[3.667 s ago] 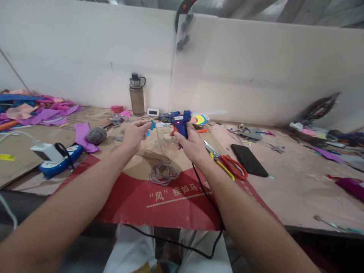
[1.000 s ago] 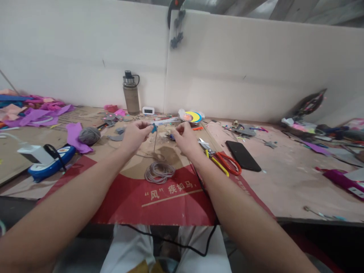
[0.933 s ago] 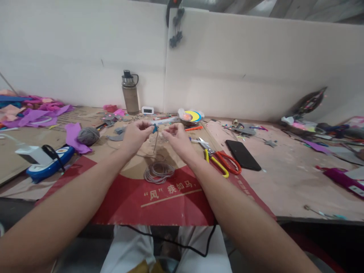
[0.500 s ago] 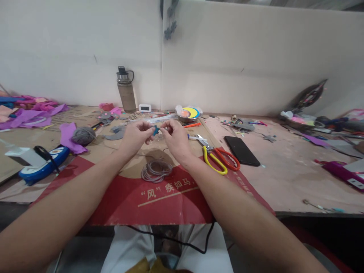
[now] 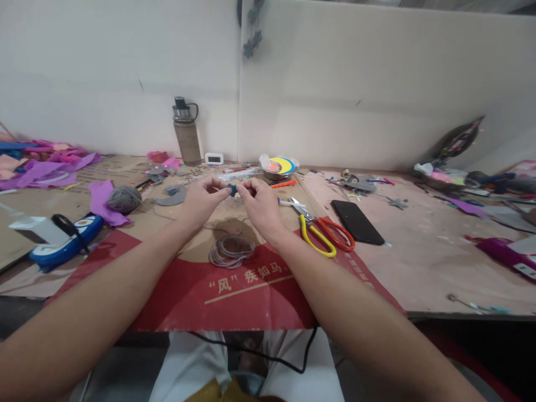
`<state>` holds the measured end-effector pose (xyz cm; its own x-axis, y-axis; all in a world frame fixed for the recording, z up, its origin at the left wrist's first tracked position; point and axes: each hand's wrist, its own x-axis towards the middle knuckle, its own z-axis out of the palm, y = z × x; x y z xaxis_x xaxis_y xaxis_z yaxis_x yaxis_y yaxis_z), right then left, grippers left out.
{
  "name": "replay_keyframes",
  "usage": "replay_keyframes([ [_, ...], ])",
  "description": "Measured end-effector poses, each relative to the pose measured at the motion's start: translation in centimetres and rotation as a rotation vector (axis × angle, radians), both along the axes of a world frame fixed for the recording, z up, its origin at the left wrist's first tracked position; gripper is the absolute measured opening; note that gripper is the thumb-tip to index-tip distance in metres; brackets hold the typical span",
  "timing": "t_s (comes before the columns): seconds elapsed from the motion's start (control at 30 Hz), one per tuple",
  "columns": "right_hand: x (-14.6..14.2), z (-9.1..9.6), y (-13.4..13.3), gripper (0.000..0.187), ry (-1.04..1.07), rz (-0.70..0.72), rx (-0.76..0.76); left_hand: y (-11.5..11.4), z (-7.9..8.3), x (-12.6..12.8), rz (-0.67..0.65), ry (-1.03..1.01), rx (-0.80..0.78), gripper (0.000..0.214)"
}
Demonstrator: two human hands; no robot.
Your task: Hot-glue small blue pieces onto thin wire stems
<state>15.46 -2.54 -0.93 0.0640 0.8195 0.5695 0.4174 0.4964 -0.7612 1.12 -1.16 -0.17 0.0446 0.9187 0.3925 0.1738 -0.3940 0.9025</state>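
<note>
Head view: blue piece [image 5: 233,190] sits between 2 hands [image 5: 202,202] [image 5: 261,206].

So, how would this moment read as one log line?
left hand: pinching blue piece | right hand: at its right edge | nearby: coiled grey cord, red-and-yellow-handled scissors

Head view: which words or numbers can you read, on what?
"“风” 疾如马," on the red sheet; right forearm may cover more.
Too small: characters on the sheet's right edge.
Too small: digits on the white clock.
Blurred: print on the brown cardboard.
</note>
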Motion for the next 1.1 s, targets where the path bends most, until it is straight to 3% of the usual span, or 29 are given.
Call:
replay_keyframes([
  [0.57, -0.18, 0.18, 0.05, 0.018, 0.09, 0.028, -0.076, -0.1, -0.3, 0.41, -0.208, -0.164, -0.059, 0.021],
  [0.8, -0.05, 0.31, -0.12, 0.016, 0.011, -0.021, -0.027, -0.39, 0.18, 0.63, -0.343, -0.362, -0.221, 0.019],
  [1.1, 0.01, 0.02, -0.32, 0.014, -0.189, -0.065, 0.112, -0.01, 0.08, 0.9, -0.247, -0.336, -0.334, 0.02],
])
